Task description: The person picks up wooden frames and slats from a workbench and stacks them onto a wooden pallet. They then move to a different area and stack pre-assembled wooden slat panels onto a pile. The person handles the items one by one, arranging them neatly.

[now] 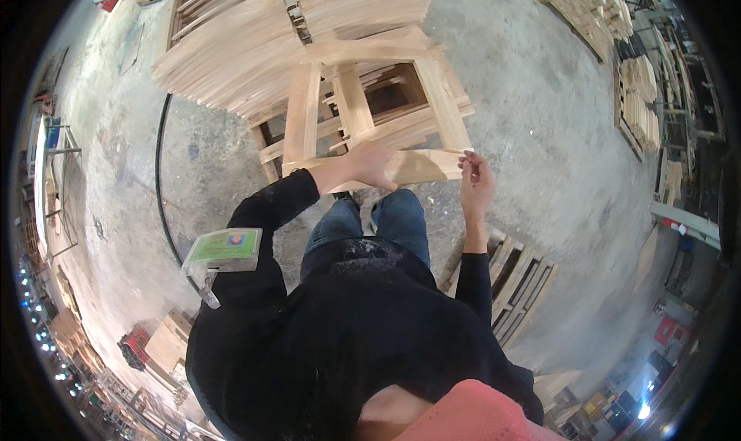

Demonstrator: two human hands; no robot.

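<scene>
A pale wooden frame (440, 101) of flat boards lies in front of me, on top of stacked wood. Across its near rail (428, 165) rests my left hand (370, 164), closed over the board with the thumb along the near edge. At the rail's right end, my right hand (477, 182) has its fingers curled in a pinch against the corner. What sits between those fingertips is too small to make out. An upright board (351, 101) shows through the frame's opening.
Large stacks of wooden boards (231, 55) stand just beyond the frame. A slatted pallet (521, 286) lies at my right side. A black cable (160, 155) runs over the concrete floor on the left. More stacked timber (579, 12) stands at the far right.
</scene>
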